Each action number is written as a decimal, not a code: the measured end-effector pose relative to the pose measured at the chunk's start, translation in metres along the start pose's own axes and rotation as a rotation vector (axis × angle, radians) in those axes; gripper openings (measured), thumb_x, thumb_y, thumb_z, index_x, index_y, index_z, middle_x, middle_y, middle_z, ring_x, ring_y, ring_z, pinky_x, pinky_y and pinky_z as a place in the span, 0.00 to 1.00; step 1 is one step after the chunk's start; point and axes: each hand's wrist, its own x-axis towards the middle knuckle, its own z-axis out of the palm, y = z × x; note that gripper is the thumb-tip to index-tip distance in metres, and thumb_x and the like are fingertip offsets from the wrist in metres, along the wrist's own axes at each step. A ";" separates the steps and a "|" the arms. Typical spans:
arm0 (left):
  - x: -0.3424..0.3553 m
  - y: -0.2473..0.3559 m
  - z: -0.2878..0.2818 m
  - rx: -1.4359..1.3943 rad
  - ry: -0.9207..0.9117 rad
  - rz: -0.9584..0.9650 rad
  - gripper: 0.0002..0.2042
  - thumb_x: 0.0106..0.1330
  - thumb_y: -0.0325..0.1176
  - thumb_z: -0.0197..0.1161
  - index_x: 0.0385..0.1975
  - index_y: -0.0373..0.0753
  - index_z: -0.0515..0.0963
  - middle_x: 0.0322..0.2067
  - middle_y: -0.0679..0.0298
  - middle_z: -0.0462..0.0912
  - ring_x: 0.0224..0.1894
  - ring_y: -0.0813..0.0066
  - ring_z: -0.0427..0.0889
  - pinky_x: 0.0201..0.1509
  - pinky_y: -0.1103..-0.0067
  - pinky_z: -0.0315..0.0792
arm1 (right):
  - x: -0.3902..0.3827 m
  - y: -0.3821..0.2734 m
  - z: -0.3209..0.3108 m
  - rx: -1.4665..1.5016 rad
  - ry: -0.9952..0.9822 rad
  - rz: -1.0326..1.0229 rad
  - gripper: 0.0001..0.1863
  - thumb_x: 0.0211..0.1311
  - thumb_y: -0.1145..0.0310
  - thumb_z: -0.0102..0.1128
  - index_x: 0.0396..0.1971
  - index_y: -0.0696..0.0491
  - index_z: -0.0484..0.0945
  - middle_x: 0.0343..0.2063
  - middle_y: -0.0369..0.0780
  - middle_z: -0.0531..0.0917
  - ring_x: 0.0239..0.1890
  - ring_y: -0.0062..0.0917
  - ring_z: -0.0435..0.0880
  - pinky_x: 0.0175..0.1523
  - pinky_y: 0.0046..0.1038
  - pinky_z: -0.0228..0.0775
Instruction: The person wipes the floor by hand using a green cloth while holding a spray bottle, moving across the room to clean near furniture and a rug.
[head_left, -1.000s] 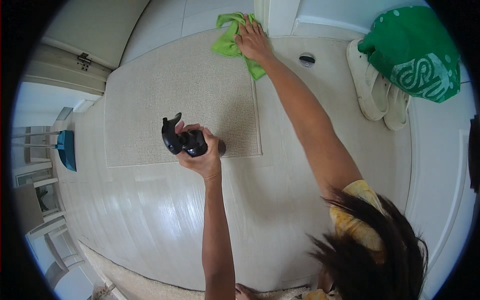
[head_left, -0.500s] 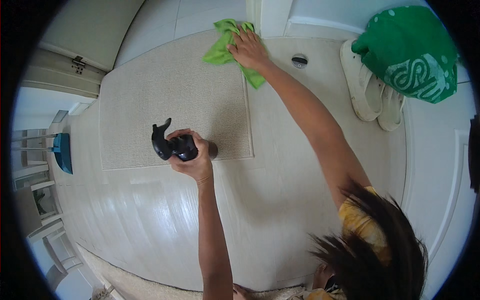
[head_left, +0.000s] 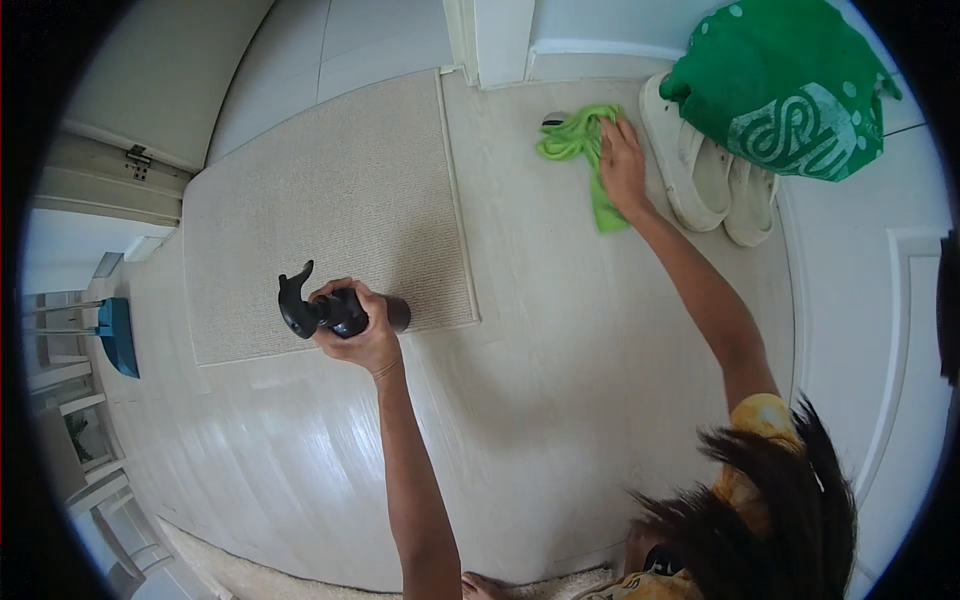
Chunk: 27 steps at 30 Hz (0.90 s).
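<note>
A black spray bottle (head_left: pixel 347 313) is in my left hand (head_left: pixel 368 345), tilted, with its trigger head towards the left. My fingers wrap round its neck and upper body, over the near right part of the mat. At the upper right, my right hand (head_left: pixel 622 170) presses a bright green cloth (head_left: pixel 572 138) to the floor, its fingers together on the cloth's right side. Part of the cloth bunches to the left against a round floor door stop (head_left: pixel 552 119), partly covering it. Pale clogs (head_left: pixel 688 165) stand just right of that hand.
A beige ribbed mat (head_left: pixel 330 200) lies on the pale plank floor (head_left: pixel 560 330) by the doorway. A green bag (head_left: pixel 790 90) rests over the clogs. At the far left is a teal dustpan (head_left: pixel 118 337); an open door (head_left: pixel 165 75) stands upper left. Fluffy rug edge (head_left: pixel 270 575) below.
My right hand has swept the green cloth rightward, off the mat's corner by the door frame to beside the clogs. My left hand still holds the spray bottle over the mat.
</note>
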 end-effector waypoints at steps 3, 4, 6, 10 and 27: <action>0.004 -0.005 -0.007 0.033 0.017 0.028 0.17 0.53 0.26 0.63 0.40 0.33 0.66 0.33 0.58 0.77 0.34 0.75 0.77 0.40 0.80 0.74 | 0.033 -0.043 0.037 0.099 0.059 -0.499 0.15 0.60 0.74 0.48 0.47 0.54 0.73 0.56 0.43 0.69 0.55 0.39 0.69 0.58 0.35 0.63; 0.005 -0.009 -0.009 0.024 0.038 0.020 0.17 0.52 0.26 0.64 0.40 0.33 0.66 0.33 0.59 0.76 0.35 0.74 0.78 0.42 0.78 0.73 | 0.044 -0.053 0.049 0.020 -0.006 -0.683 0.14 0.61 0.72 0.48 0.47 0.53 0.74 0.56 0.42 0.70 0.55 0.38 0.69 0.58 0.35 0.63; 0.000 -0.014 -0.004 0.091 0.042 0.024 0.18 0.52 0.26 0.64 0.42 0.34 0.66 0.35 0.60 0.75 0.36 0.73 0.78 0.46 0.75 0.73 | 0.058 -0.053 0.070 -0.114 -0.284 -0.545 0.15 0.65 0.62 0.43 0.46 0.51 0.75 0.56 0.41 0.70 0.56 0.33 0.70 0.59 0.36 0.62; 0.002 -0.007 -0.006 0.001 0.032 -0.103 0.18 0.54 0.27 0.65 0.42 0.34 0.66 0.34 0.60 0.76 0.37 0.74 0.77 0.47 0.75 0.74 | 0.065 -0.041 0.057 -0.071 -0.477 -0.369 0.20 0.67 0.55 0.37 0.45 0.48 0.77 0.53 0.41 0.73 0.53 0.34 0.73 0.57 0.37 0.64; 0.008 -0.016 -0.008 0.050 0.015 -0.049 0.17 0.53 0.32 0.65 0.40 0.37 0.67 0.31 0.64 0.76 0.36 0.75 0.76 0.46 0.75 0.71 | 0.018 0.016 -0.019 -0.538 -0.380 -0.184 0.12 0.52 0.68 0.54 0.32 0.62 0.76 0.47 0.56 0.73 0.51 0.48 0.72 0.54 0.41 0.66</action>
